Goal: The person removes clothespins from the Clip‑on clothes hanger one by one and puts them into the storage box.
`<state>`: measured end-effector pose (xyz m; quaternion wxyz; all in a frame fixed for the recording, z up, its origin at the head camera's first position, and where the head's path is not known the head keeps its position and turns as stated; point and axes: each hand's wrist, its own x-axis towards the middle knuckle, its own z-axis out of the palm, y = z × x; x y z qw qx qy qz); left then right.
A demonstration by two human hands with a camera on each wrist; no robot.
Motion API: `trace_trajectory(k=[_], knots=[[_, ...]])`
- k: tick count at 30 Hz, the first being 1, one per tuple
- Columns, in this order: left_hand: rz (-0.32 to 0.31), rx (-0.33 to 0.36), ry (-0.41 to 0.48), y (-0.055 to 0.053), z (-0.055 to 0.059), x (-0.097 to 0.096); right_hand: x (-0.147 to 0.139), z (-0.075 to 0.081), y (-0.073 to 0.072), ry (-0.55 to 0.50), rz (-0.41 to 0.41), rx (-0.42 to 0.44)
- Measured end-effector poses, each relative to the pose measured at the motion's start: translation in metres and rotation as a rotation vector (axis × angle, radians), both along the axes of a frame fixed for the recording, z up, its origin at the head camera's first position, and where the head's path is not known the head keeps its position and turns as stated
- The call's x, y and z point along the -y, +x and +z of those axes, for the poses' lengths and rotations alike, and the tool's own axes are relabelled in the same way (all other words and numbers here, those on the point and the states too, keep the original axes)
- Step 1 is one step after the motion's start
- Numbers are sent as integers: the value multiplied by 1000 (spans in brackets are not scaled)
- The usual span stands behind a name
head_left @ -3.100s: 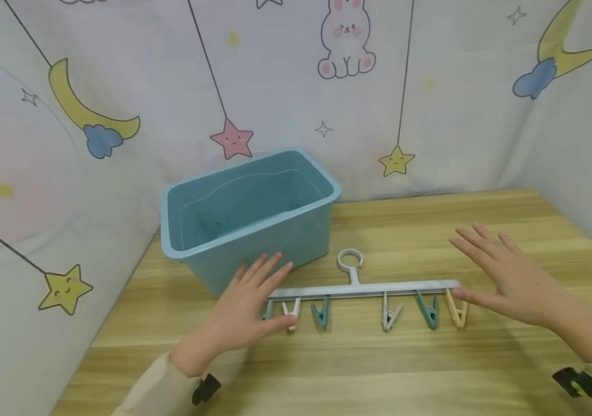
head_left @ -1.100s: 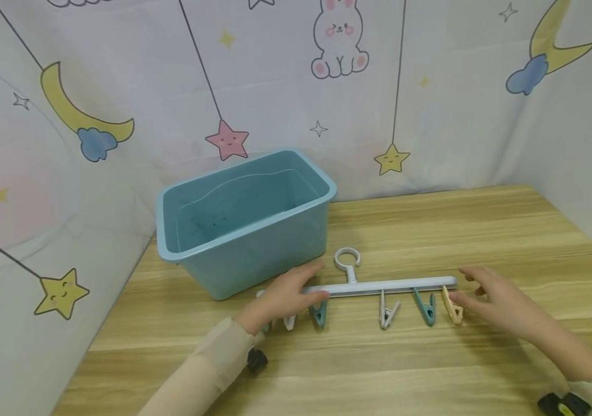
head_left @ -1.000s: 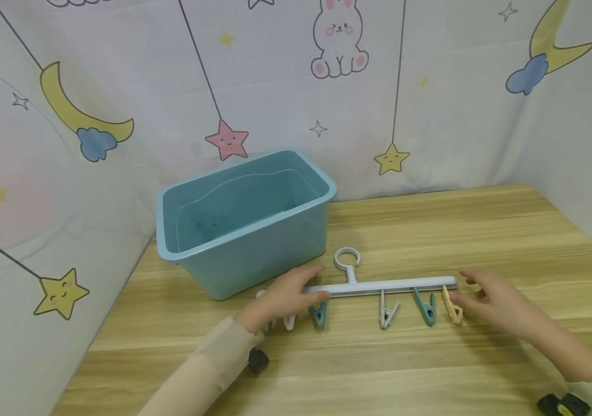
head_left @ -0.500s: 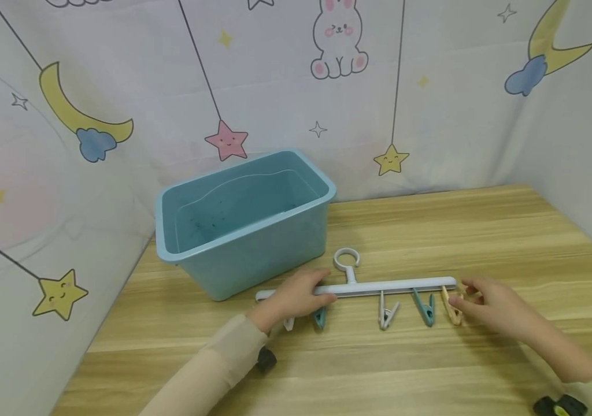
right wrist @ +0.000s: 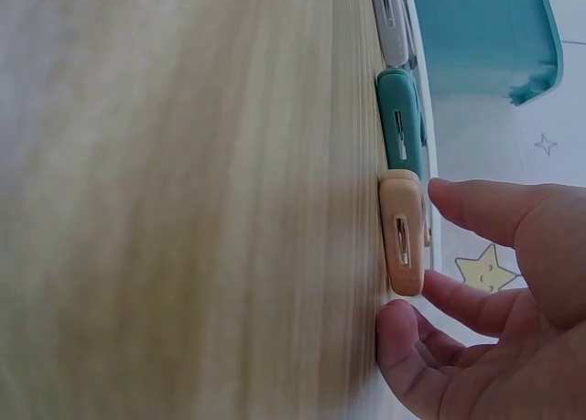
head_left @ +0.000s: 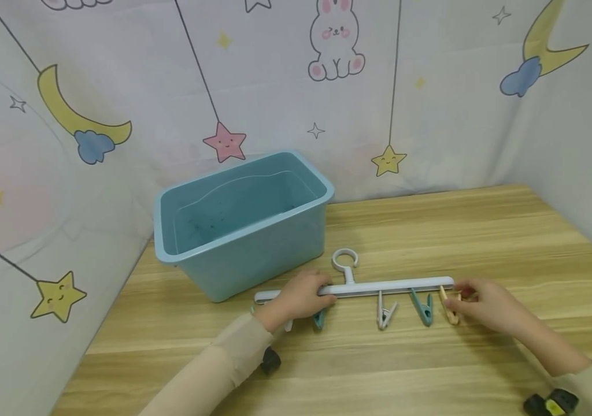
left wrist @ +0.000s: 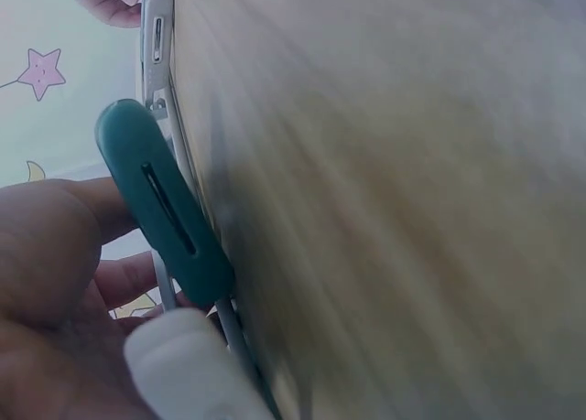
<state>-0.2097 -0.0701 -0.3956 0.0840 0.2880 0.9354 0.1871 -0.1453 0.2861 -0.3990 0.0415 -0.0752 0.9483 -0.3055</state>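
A white clip hanger [head_left: 389, 286] lies flat on the table, with its round hook pointing away and several clips along its near side. My left hand [head_left: 301, 297] holds the bar's left part, fingers over it and thumb on the near side, partly covering the clips there. In the left wrist view, a teal clip [left wrist: 160, 196] and a white clip [left wrist: 192, 365] sit beside that hand. At the right end, my right hand [head_left: 488, 303] has its thumb and bent fingers apart around a yellow clip [right wrist: 403, 232]. A grey clip [head_left: 385, 312] and a teal clip [head_left: 423, 309] are between the hands.
Behind the hanger's left half stands a blue plastic bin [head_left: 254, 257], with dark specks inside. The wood-grain table [head_left: 358, 370] meets a cartoon-printed cloth [head_left: 275, 86] at the back and sides.
From hovering with spread fingers, both hands have come down to the hanger. The left has moved right along the bar and taken hold; the right has closed in on the yellow clip.
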Motion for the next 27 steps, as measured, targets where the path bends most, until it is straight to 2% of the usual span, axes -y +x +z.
trace_trajectory(k=[7,14,27], knots=[[12,17,-5,1,3,-5,2,-2,1,-18,-4,-28],[16,22,3,0,3,-6,4,-1,3,-27,-9,3],[6,-20,13,-1,0,-9,9,-1,-1,-9,-12,18]])
